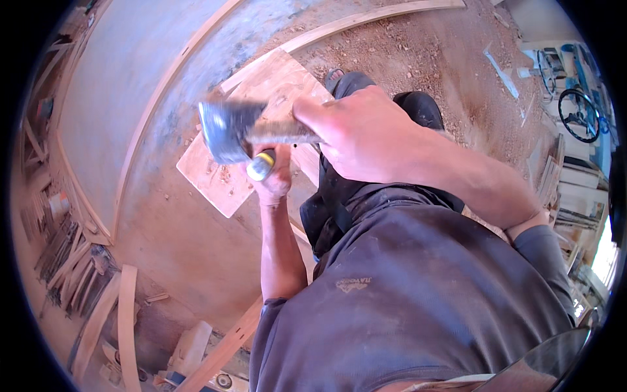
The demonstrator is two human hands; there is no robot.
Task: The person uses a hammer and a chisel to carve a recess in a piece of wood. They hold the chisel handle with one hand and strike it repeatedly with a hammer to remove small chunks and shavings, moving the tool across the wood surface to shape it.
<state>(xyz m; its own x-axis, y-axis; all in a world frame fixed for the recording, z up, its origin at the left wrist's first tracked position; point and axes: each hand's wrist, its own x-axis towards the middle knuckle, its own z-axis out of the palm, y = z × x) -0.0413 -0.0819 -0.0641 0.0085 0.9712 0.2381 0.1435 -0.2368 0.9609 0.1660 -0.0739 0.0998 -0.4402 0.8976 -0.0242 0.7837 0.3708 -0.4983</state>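
The right hand (372,134) is closed firmly around the wooden haft of a hatchet (225,130), whose motion-blurred steel head hangs to its left, above the left hand (277,178). That hand curls tightly around a metal-capped tool handle (262,165) with a yellow ring; its working end is hidden. Both tools are over a pale wooden board (225,199). A curved wooden strip (375,19) lies on the far side, a black steering wheel (579,115) at far right.

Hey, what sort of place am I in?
Probably a woodworking shop: wood chips lie scattered about, wood strips are piled at the left, and your right hand grips a metal-headed tool.
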